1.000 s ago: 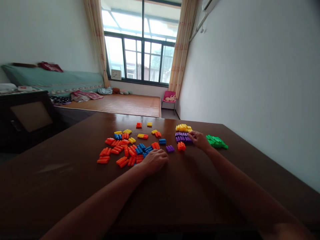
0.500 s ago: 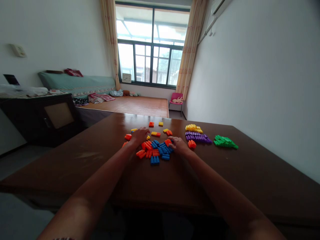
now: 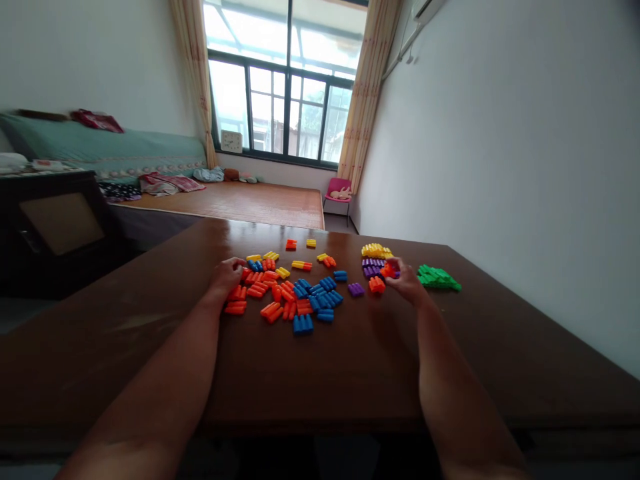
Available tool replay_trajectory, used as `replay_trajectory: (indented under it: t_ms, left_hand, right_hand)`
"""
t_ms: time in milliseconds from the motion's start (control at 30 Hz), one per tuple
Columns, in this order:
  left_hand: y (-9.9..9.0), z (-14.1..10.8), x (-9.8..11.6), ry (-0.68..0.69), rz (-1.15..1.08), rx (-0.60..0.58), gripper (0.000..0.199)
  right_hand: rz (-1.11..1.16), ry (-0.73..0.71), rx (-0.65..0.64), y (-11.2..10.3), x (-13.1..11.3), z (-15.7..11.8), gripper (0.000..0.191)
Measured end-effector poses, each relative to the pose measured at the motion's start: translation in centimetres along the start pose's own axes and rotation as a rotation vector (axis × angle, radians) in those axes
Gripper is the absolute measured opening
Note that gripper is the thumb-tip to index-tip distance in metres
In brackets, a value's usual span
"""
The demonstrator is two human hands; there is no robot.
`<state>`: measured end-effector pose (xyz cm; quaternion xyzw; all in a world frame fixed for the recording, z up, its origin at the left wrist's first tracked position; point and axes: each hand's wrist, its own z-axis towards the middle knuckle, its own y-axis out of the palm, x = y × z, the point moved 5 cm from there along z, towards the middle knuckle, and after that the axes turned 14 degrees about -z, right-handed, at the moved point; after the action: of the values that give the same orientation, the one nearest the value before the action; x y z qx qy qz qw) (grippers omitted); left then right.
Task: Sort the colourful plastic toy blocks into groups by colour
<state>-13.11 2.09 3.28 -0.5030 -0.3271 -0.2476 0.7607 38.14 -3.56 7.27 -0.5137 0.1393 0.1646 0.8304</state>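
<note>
My right hand (image 3: 406, 283) pinches an orange block (image 3: 387, 270) of joined tube shapes, above the front of the purple row. Just below it, another orange block (image 3: 377, 285) lies on the table. My left hand (image 3: 229, 275) is at the left edge of the pile, its fingers loosely bent beside several orange blocks (image 3: 240, 292); its fingertips are partly hidden. Blue blocks (image 3: 325, 299) lie jumbled at the right of the pile. A single purple block (image 3: 356, 289) lies between the pile and my right hand.
On the brown table (image 3: 340, 373), yellow blocks (image 3: 376, 251) and purple blocks (image 3: 373, 268) stand in rows at the right, with a green group (image 3: 439, 277) beyond. A yellow-and-orange piece (image 3: 301, 265) lies behind the pile. A bed (image 3: 240, 203) and dark cabinet (image 3: 60, 213) are further back.
My right hand has moved right from the blue blocks, carrying an orange block to the purple row. My left hand has drawn back left off the pile. The view has shifted right.
</note>
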Motion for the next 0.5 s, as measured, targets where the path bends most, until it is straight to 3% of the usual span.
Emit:
replay_trajectory:
  t_ms: [67, 133, 300, 500]
  left_hand:
    - [0.2, -0.1, 0.2, 0.006, 0.011, 0.005, 0.035]
    - [0.1, -0.3, 0.5, 0.002, 0.013, 0.006, 0.036]
    - [-0.6, -0.5, 0.6, -0.009, 0.014, 0.028, 0.035]
    - [-0.5, -0.4, 0.5, -0.027, 0.006, 0.006, 0.034]
  right_hand:
    - [-0.068, 0.089, -0.060, -0.5, 3.3, -0.3, 0.045]
    - [-0.122, 0.102, -0.112, 0.0, 4.9, -0.6, 0.040]
    - [-0.172, 0.164, -0.023, 0.4, 5.6, -0.3, 0.041]
    - [-0.162, 0.183, -0.213, 1.9, 6.5, -0.6, 0.027]
